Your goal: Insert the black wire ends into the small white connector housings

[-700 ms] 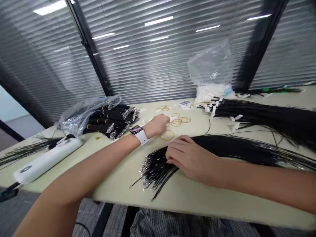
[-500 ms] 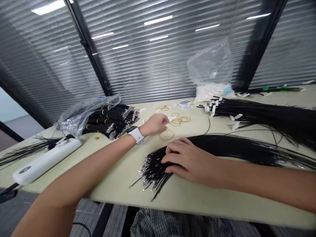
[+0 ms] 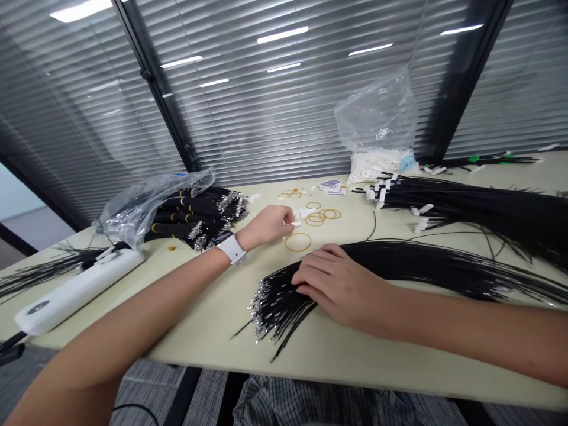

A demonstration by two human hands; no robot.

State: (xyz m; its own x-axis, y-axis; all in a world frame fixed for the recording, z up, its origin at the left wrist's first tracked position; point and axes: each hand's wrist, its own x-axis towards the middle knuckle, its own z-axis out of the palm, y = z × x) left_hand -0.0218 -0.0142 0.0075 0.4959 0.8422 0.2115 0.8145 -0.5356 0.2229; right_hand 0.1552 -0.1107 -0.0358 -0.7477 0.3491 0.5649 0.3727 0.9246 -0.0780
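Black thin cables with silver metal tips fan out under a flat, open right hand; a curled left hand meets a small white tag, grip unclear.

Along the far edge of the worktop sit a clear plastic bag of white clips and a small stack of printed cards, a white power strip lies at its near left end, and slatted blinds hang behind it.
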